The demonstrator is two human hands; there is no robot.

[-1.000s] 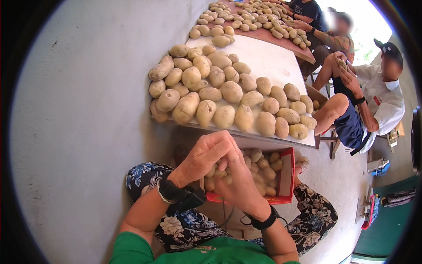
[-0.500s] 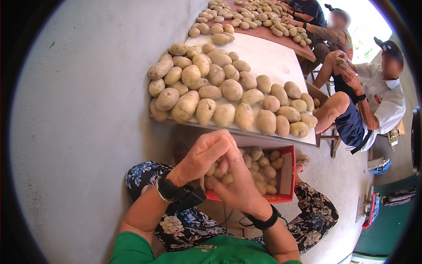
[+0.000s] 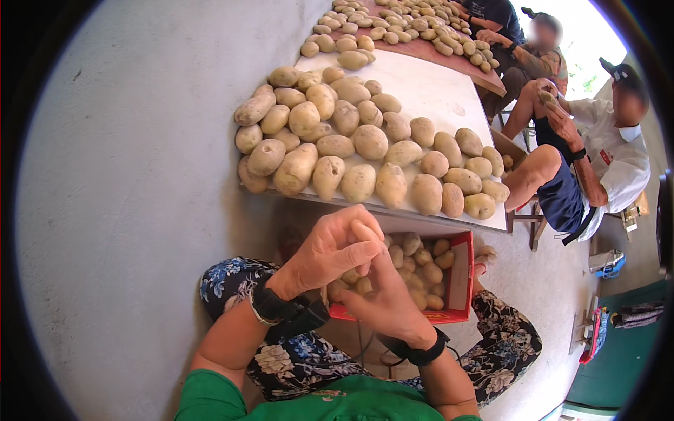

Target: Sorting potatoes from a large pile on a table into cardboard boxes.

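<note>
Both my hands meet in front of the table's near edge, above a red-sided box point(image 3: 462, 281) of potatoes. My left hand point(image 3: 337, 247) is closed, its thumb and curled fingers around the fingertips of my right hand. My right hand point(image 3: 385, 298) has its fingers stretched upward against the left, its thumb apart. No potato shows in either hand; whether something small sits between the fingertips is hidden. Just beyond them, many potatoes point(image 3: 370, 143) lie crowded on a white tabletop point(image 3: 435, 91).
Farther back, more potatoes cover a reddish-brown table point(image 3: 421, 49). A seated person in a white shirt point(image 3: 618, 161) holds a potato at the right; other people point(image 3: 540, 59) sit beyond. A grey wall point(image 3: 140, 175) stands left. My knees flank the box.
My left thumb and fingers have shifted over the right fingertips, with the left thumb now lying more across them. The potatoes stay where they were.
</note>
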